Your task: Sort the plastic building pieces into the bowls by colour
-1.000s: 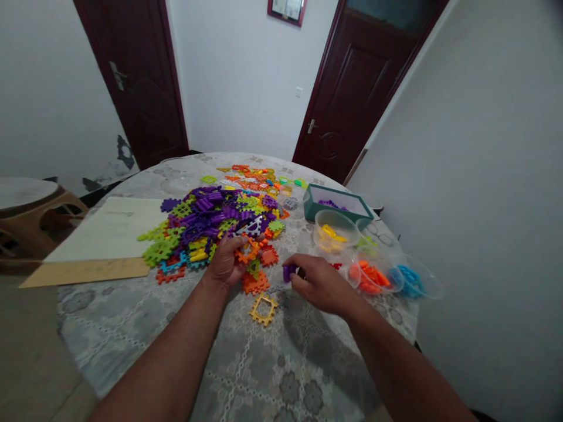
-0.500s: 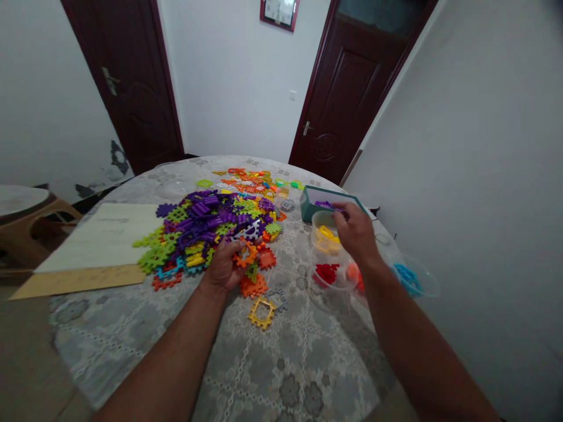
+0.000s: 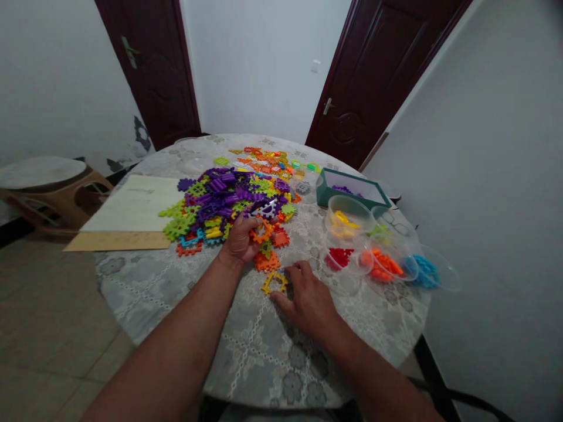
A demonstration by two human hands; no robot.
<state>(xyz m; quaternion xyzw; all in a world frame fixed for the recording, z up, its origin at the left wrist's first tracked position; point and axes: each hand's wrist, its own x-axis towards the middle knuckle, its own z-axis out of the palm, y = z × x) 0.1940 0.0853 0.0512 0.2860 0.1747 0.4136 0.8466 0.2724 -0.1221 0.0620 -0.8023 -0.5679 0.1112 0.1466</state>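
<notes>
— So, where's the right hand (image 3: 308,300)?
— Just beside the yellow square plastic frame (image 3: 274,282) on the patterned surface (image 3: 264,363), grip open, flat and holding nothing.
— And the left hand (image 3: 240,240)?
— Beyond that frame, grip seemingly closed on an orange toothed plastic tile (image 3: 263,232).

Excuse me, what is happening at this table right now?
A person's hands are on a round table beside a pile of coloured plastic pieces. The left hand rests at the pile's near edge, on orange pieces. The right hand lies flat next to a yellow frame piece. Clear bowls to the right hold pieces by colour.
</notes>
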